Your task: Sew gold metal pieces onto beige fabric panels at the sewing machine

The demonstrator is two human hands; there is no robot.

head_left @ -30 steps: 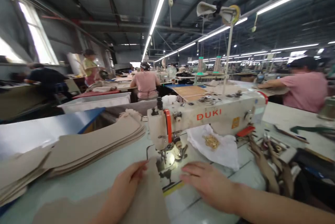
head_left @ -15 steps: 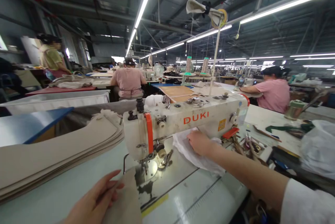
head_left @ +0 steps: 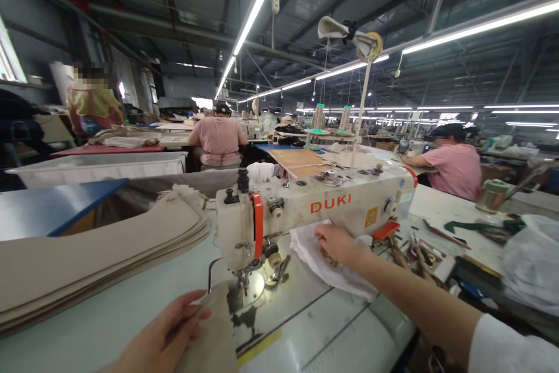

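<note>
My left hand [head_left: 170, 329] pinches the edge of a beige fabric piece [head_left: 213, 332] at the bottom, left of the needle area. The sewing machine [head_left: 288, 204], white with orange parts, stands in the middle. Under its arm lies a white cloth [head_left: 305, 251], partly opened. My right hand [head_left: 338, 243] rests over this cloth with its fingers curled in. Small brownish bits show beside the fingers; what the fingertips hold is too small to tell.
Stacked beige panels [head_left: 109, 251] lie on the left of the table. Tools sit in a tray [head_left: 441, 262] at the right, near a plastic bag [head_left: 533, 256]. Further off, a person in pink [head_left: 220, 137] sits ahead, another [head_left: 456, 163] at right; a third stands at left.
Small brownish bits now show in the white cloth beneath my right hand. My left hand still holds the beige piece, a little lower in view. The person at left has turned.
</note>
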